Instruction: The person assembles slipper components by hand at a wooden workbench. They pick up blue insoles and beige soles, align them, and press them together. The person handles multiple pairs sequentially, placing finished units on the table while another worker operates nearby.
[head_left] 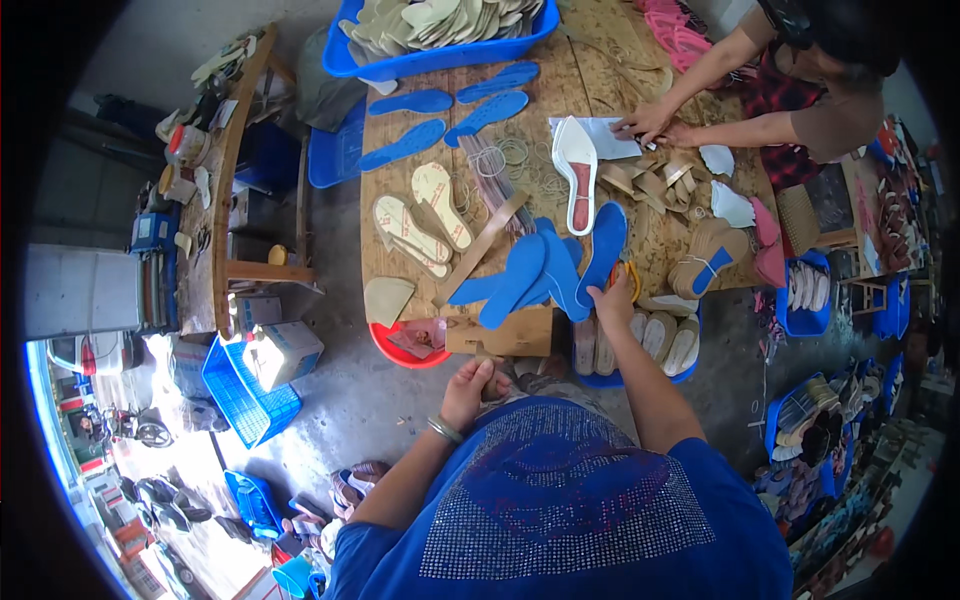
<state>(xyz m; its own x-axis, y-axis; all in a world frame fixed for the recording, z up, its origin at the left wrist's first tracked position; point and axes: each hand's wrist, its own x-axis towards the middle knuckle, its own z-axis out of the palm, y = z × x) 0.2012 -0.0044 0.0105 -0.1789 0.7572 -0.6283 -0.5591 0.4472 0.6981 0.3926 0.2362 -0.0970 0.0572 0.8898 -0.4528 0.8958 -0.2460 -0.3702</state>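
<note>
The right hand, curled round an orange loop-handled tool, has fingertips at the near end of a flat, blue, foot-shaped insole on the wooden bench; its long axis points away. The left hand, farther off, is loosely curled, contents unclear.

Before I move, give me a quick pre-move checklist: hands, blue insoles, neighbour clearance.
1. Right hand at the near end of a blue insole: ok.
2. Right hand's grip on the orange-handled tool: cannot tell, partly hidden.
3. Left hand empty: cannot tell, fingers curled below the table edge.
4. Pile of blue insoles laid apart: not ok, they overlap.
5. Co-worker's hands clear of that pile: ok, at the white sheet.
</note>
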